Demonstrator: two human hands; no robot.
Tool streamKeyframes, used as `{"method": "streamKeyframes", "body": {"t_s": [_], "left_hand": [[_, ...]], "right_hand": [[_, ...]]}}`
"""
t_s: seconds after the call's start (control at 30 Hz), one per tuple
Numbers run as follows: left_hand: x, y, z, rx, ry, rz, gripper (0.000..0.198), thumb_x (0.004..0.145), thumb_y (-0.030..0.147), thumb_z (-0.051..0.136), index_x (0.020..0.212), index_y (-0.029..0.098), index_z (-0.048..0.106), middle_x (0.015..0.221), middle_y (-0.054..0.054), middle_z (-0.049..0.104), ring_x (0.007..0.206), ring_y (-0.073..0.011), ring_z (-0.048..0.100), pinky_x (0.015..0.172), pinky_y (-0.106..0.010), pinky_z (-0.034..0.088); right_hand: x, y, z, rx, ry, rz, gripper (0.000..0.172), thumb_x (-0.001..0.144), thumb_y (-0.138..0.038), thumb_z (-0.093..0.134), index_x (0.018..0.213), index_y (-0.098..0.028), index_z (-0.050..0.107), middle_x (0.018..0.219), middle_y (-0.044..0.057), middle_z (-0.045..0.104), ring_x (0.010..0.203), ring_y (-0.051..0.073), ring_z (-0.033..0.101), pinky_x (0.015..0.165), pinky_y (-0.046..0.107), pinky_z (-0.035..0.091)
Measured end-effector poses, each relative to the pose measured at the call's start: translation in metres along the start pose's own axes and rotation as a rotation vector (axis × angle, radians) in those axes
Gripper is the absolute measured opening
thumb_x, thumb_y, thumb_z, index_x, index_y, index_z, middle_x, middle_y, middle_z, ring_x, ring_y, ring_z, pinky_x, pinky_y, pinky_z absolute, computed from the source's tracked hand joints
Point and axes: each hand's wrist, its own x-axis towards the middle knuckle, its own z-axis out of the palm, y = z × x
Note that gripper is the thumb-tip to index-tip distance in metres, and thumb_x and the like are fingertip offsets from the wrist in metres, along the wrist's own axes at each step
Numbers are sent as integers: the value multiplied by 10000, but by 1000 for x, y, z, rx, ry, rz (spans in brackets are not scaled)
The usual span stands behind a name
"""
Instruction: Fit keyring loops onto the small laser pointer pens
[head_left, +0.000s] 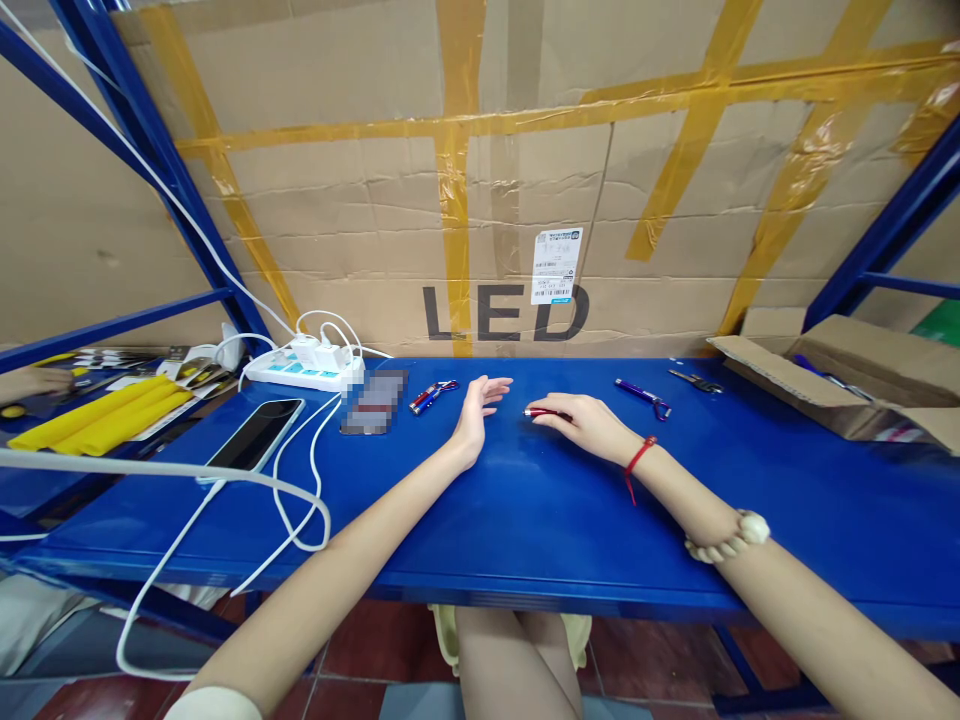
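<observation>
My right hand [581, 422] rests palm down above the blue table, its fingers wrapped round a small red flashlight [534, 412] whose tip sticks out to the left. Across a short gap my left hand [476, 415] is raised on its edge, palm facing the right hand, fingers stretched out and nothing in them. Just left of it lie small blue and red flashlights [427, 400] with a clip strap. Beyond the right hand is a blue flashlight [637, 393] with its strap. Part of the red flashlight is hidden under my fingers.
On the blue table [480, 530] are a phone [255, 437], white cables [311, 500], a power strip [307, 370], a pixelated item [373, 402] and keys [697, 381]. An opened carton [847, 390] stands right. Taped cardboard [360, 220] forms the back. Another person's hand [34, 384] is far left.
</observation>
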Motion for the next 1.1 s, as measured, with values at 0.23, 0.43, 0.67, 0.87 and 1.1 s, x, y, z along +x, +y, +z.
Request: {"method": "streamKeyframes", "body": {"t_s": [0.23,0.43,0.67,0.87,1.1], "left_hand": [[1,-1,0,-13,-2,-1,514,844,417,194,1036,154,593,1107,-73,557,1081,-229,456,933,-373,313],[0,1,1,-27,6,-3,512,845,409,204,1036,141,596,1096,-84,559,1074,-239,457,933,-384,307],[-1,2,1,-11,8,-8,516,847,399,190,1058,134,580,1109,-84,554,1068,-224,461,923,-367,311],[0,1,1,-16,3,-14,515,844,401,193,1063,138,578,1110,-79,554,1072,-225,459,919,-362,312],[0,2,1,-18,8,-17,513,838,399,201,1064,136,580,1113,-85,552,1070,-229,456,923,-370,302]], "right_hand": [[0,-2,0,2,-11,-4,360,890,-427,336,1028,-232,606,1016,23,612,905,160,568,817,275,427],[-1,-5,-1,12,-27,18,346,874,-454,367,1000,-244,612,988,5,614,875,144,573,785,251,426],[0,-5,-2,12,-27,22,340,866,-461,384,954,-239,626,968,2,620,880,145,569,770,242,413],[0,-5,-3,24,-52,28,320,845,-469,425,938,-241,630,945,0,621,854,140,572,740,233,410],[0,-5,-3,29,-51,22,330,853,-470,409,941,-243,632,957,-2,621,865,136,568,753,232,404]]}}
